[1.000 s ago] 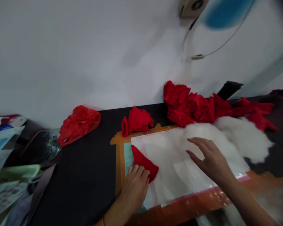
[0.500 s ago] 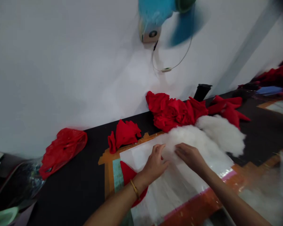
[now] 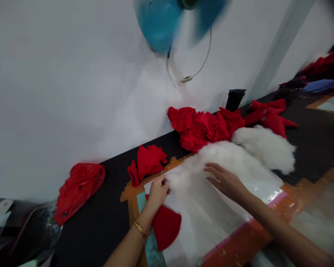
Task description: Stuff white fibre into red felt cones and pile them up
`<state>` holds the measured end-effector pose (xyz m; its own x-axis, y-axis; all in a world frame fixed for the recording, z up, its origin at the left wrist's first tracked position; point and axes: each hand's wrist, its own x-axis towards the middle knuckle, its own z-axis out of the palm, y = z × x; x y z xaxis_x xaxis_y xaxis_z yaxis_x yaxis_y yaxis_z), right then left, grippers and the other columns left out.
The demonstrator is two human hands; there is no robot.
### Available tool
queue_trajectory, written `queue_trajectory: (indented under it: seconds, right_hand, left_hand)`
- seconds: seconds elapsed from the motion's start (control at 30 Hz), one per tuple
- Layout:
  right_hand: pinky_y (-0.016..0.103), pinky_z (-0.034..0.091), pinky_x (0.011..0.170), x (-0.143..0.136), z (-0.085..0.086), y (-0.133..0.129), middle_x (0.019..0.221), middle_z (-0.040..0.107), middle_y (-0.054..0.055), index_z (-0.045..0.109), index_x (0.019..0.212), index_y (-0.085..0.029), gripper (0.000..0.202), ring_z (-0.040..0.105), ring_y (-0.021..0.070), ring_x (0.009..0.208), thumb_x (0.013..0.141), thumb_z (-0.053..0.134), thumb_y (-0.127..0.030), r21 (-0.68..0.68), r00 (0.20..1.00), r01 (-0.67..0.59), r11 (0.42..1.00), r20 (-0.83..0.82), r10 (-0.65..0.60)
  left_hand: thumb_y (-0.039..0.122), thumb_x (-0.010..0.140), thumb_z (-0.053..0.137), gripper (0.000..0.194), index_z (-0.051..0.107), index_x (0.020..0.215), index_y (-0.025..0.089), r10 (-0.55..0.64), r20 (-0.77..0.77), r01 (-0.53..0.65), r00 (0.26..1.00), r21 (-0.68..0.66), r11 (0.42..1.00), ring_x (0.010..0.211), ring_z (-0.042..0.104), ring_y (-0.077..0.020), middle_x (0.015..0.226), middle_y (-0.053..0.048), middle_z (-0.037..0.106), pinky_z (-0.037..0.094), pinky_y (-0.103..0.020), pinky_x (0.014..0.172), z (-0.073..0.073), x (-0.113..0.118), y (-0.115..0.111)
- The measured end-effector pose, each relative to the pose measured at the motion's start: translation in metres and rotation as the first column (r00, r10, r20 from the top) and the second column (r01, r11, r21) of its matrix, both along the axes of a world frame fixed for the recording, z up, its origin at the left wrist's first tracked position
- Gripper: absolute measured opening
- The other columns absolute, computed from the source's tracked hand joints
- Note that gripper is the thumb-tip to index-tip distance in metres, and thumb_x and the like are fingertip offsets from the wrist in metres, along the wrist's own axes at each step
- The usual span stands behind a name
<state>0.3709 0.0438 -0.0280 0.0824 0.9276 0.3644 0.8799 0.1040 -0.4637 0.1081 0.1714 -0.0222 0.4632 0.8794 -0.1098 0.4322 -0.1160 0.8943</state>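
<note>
A wide heap of white fibre stuffing lies on a white sheet on the table. My left hand is closed at the thin left end of the stuffing, fingers pinched on a wisp of it. Just below that hand lies a red fabric piece with a curved edge, partly hidden by the wrist. Over the middle of the heap, my right hand is open with its fingers apart, holding nothing.
Behind the stuffing sits a pile of red fabric pieces, with a smaller red bunch to its left. A red plastic bag lies at left. A black cup stands near the wall. A blue fan spins above.
My left hand has moved left, away from my right hand, drawing a wisp of stuffing along. My right hand's fingers have opened. More of the red fabric piece shows.
</note>
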Motion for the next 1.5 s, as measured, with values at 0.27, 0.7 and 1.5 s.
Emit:
queue_trajectory:
  seconds: [0.27, 0.7, 1.5]
  right_hand:
    - [0.028, 0.053, 0.063, -0.089, 0.008, 0.006, 0.092, 0.072, 0.007, 0.065, 0.102, -0.019, 0.025, 0.065, 0.0161, 0.067, 0.088, 0.045, -0.023, 0.002, 0.917, -0.045, 0.999, -0.396, 0.042]
    - [0.026, 0.045, 0.054, -0.077, -0.015, 0.003, 0.059, 0.063, -0.001, 0.070, 0.097, -0.019, 0.029, 0.058, 0.0165, 0.052, 0.085, 0.045, -0.028, -0.220, 0.837, -0.026, 0.975, -0.539, -0.099]
    - [0.028, 0.043, 0.059, -0.097, -0.028, 0.021, 0.063, 0.059, 0.000, 0.052, 0.072, -0.022, 0.020, 0.053, 0.0167, 0.060, 0.087, 0.044, -0.033, -0.084, 0.844, 0.063, 0.995, -0.527, -0.097]
  left_hand:
    - [0.028, 0.070, 0.051, 0.013, 0.058, 0.075, 0.018, 0.007, 0.151, 0.012, 0.989, -0.119, 0.993, 0.053, 0.054, -0.0126, 0.061, 0.002, 0.057, 0.043, -0.024, 0.053, 0.001, 0.012, -0.035]
    - [0.026, 0.065, 0.070, 0.051, 0.060, 0.114, 0.017, 0.002, 0.197, 0.040, 0.980, -0.209, 0.977, 0.068, 0.056, -0.0111, 0.102, -0.007, 0.066, 0.045, -0.022, 0.058, -0.011, -0.016, -0.036]
    - [0.019, 0.068, 0.056, 0.019, 0.062, 0.086, 0.016, 0.182, 0.203, -0.127, 0.962, -0.257, 0.958, 0.048, 0.051, -0.0103, 0.059, 0.005, 0.058, 0.042, -0.021, 0.049, -0.020, -0.036, -0.027]
